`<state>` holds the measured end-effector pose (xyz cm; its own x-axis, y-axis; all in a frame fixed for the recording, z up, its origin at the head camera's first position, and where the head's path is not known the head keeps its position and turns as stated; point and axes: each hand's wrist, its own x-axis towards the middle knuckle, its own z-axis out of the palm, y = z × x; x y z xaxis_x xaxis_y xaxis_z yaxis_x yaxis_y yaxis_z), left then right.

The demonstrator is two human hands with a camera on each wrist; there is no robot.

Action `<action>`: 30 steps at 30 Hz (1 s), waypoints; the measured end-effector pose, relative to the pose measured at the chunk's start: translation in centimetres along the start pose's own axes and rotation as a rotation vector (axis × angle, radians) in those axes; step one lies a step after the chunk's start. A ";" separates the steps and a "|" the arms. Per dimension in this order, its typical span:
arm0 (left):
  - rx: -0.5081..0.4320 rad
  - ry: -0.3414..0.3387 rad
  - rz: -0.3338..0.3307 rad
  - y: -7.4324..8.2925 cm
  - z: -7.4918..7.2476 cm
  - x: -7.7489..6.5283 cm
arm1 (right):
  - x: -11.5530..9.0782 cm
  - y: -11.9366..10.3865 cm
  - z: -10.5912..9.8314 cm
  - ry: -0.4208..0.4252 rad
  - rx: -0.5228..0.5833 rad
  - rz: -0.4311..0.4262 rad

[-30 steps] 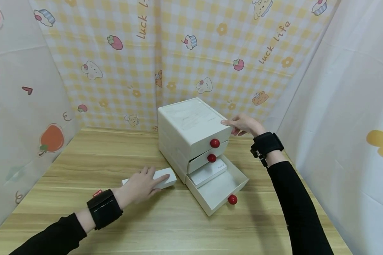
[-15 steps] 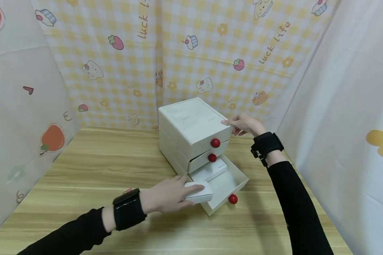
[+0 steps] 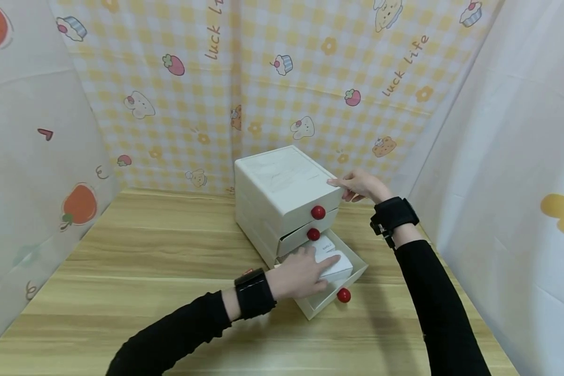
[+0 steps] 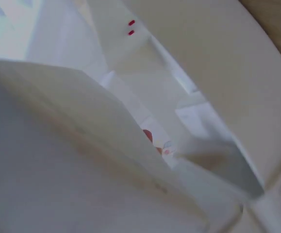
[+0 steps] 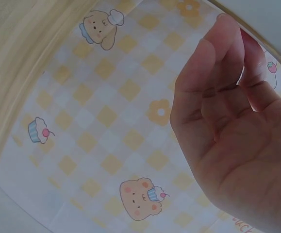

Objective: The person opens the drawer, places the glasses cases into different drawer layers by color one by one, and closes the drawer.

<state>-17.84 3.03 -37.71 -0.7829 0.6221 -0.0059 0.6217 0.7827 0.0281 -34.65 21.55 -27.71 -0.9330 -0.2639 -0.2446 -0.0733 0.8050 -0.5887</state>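
Observation:
My left hand (image 3: 301, 274) holds a small white box (image 3: 339, 269) from above, with the index finger lying along its top. That box is inside the pulled-out bottom drawer (image 3: 310, 310) of a white desktop drawer unit (image 3: 286, 180). Behind it in the drawer lies another white box (image 3: 323, 244) with dark lettering, partly covered by the hand. White surfaces fill the left wrist view at close range, blurred. My right hand (image 3: 363, 185) touches the unit's top right edge with its fingertips; in the right wrist view, the bent fingers (image 5: 223, 43) reach the edge.
Red round knobs mark the top drawer (image 3: 317, 212), the middle drawer (image 3: 313, 234) and the bottom one. The middle drawer sits slightly out. The wooden table (image 3: 169, 245) is bounded by a checked curtain (image 3: 183, 104) behind and pale curtains at both sides.
My left hand has carried the white box rightward from the table left of the unit, over the drawer's side and into the bottom drawer. The right hand keeps its place.

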 end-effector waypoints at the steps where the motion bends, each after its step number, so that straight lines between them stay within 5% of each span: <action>1: 0.013 0.006 -0.009 0.1 0.4 0.6 | 0.0 0.0 0.0 0.001 0.002 -0.001; 8: 0.014 -0.028 -0.109 1.0 2.6 4.3 | -0.1 0.1 0.0 0.009 0.016 -0.015; 14: 0.078 -0.060 -0.149 1.4 4.1 6.0 | 0.1 0.1 0.0 -0.003 0.008 0.000; 30: 0.324 -0.029 -0.139 2.4 6.6 7.5 | 0.1 0.1 0.0 -0.006 0.029 -0.001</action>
<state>-22.08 9.67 -44.28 -0.8625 0.5058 -0.0161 0.4877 0.8222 -0.2936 -34.73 21.67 -27.77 -0.9307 -0.2681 -0.2487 -0.0642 0.7892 -0.6108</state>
